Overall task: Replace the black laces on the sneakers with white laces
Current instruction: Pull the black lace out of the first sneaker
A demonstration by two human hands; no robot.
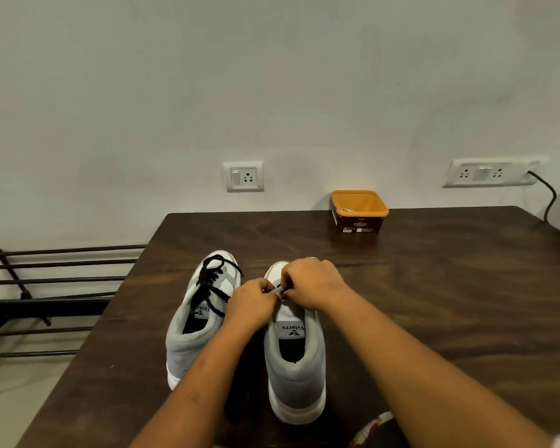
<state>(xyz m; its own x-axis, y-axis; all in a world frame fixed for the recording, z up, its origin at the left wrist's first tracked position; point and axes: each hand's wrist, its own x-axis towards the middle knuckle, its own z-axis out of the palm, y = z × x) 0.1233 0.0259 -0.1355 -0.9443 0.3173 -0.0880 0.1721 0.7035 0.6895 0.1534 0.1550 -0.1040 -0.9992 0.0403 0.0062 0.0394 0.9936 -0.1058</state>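
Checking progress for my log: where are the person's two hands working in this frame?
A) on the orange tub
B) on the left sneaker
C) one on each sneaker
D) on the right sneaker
D: the left hand and right hand meet over the tongue of the right sneaker, both pinching a pale strip; the left sneaker with black laces stands beside it.

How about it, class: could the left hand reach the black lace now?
Probably yes: the black lace lies uncovered beside the left hand, nothing between, though that hand is pinching a pale strip over the other shoe.
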